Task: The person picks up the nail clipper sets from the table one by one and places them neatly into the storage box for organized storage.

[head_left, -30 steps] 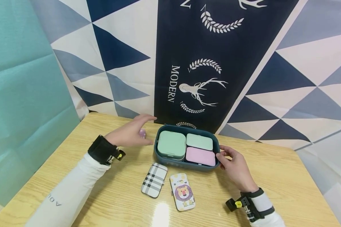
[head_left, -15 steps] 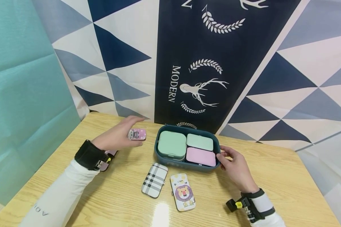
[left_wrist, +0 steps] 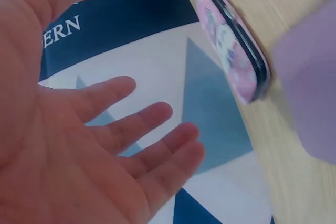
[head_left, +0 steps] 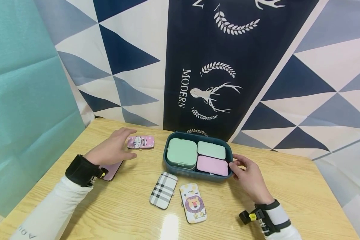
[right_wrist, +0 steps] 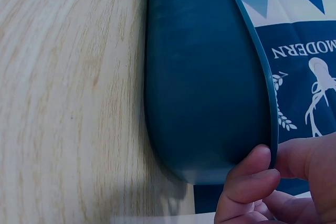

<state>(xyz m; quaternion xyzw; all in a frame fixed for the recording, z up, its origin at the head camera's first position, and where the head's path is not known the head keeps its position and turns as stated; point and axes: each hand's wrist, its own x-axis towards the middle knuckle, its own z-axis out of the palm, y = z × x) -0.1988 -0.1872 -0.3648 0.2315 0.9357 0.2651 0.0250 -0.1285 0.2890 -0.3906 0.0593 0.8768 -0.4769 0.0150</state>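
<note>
My left hand (head_left: 114,146) hovers with fingers spread and nothing in it, over the table's left side. Just right of it, a pink case with a cat picture (head_left: 141,142) lies flat. Partly hidden under the wrist is a mauve case (head_left: 112,170), which also shows as a blurred purple shape (left_wrist: 315,87) in the left wrist view. My right hand (head_left: 250,178) pinches the rim of a dark blue oblong box (right_wrist: 210,77) at its right end. Inside the box sit a green square case (head_left: 181,151), a mint case (head_left: 211,150) and a pink plain case (head_left: 212,165).
In front of the box lie a plaid case (head_left: 163,190) and a lion-picture case (head_left: 193,203). The wooden table (head_left: 132,206) ends at a patterned cloth (head_left: 132,83) behind it. A teal sheet (head_left: 24,100) hangs on the left.
My left hand has drawn away from the box to the left, passing above the cat case and uncovering it and part of the mauve case. The right hand keeps its place on the rim.
</note>
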